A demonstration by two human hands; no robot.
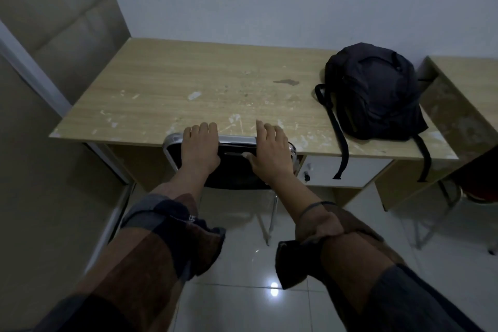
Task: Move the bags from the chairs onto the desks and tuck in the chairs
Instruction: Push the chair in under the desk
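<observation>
Right now both of my hands sit on the top of the chair [231,167] backrest, which is pushed up against the front edge of the bench [167,83]. My left hand [200,148] lies over the chrome rail with the fingers bent over its far side and the knuckles showing, so it grips the frame. My right hand [272,153] rests flatter, fingers mostly straight and reaching toward the bench top, thumb pressed against the dark back pad; I cannot tell whether those fingers curl round the rail. The chair's seat is under the bench, with only the black backrest and thin metal legs showing over the glossy white tiled floor [242,291]. A black backpack [374,94] lies on the right end of the bench, near the wall, its two straps hanging over the front edge in front of a white drawer [358,170]. Further right stands a second bench [458,105], with part of a red chair [477,186] beneath it. My plaid sleeves are rolled up.
</observation>
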